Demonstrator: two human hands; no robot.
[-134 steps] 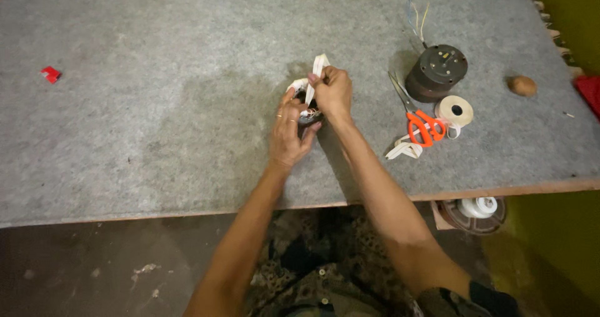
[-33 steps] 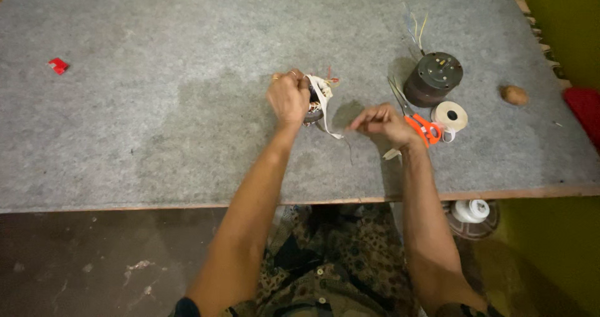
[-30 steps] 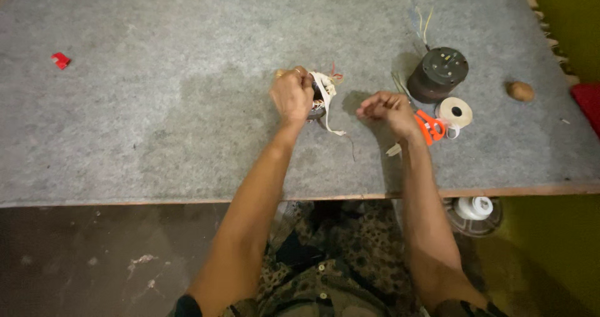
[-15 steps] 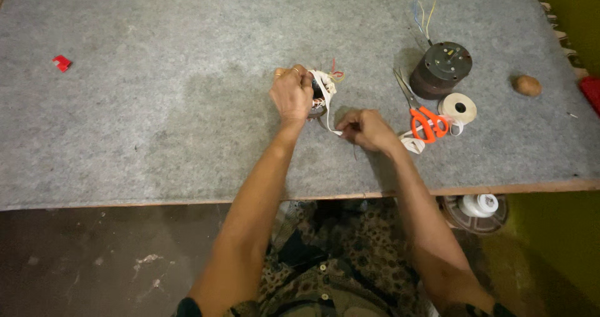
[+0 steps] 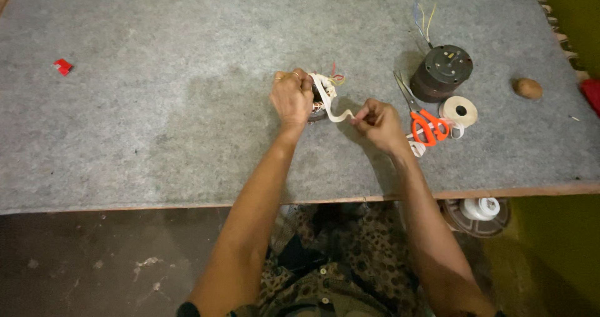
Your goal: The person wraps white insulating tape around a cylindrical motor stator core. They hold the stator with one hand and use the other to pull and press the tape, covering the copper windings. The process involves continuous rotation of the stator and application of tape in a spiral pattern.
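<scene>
Left hand (image 5: 291, 97) closed around a small dark coil part (image 5: 317, 107) near the middle of the grey felt desk (image 5: 156, 123), grip tight on it. Right hand (image 5: 377, 120) just beside, fingertips pinched shut on the free end of a white tape strip (image 5: 330, 103) running from the coil part. Further right: orange-handled scissors (image 5: 425, 120), a white tape roll (image 5: 459, 111), a dark round motor (image 5: 442, 73) with coloured wires. Far left, a small red scrap (image 5: 62, 67).
</scene>
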